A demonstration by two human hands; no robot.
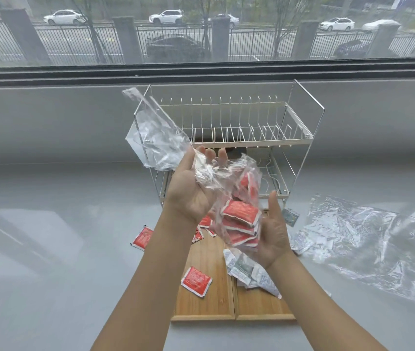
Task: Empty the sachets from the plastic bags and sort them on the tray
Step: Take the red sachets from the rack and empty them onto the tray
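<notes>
A clear plastic bag (156, 138) hangs between both hands above the wooden tray (206, 309). My left hand (188, 191) is palm up and grips the bag's crumpled middle, with the open end sticking up to the left. My right hand (273, 236) cups the lower end, where several red sachets (240, 212) are still inside. On the tray, one red sachet (196, 281) lies in the left compartment, and white sachets (249, 271) are piled in the right one. Another red sachet (142, 237) lies on the table, left of the tray.
A wire dish rack (229, 127) stands behind the tray against the window wall. An empty clear bag (358, 239) is spread on the grey table to the right, with a few white sachets (302, 243) and a greenish one (290, 217) beside it.
</notes>
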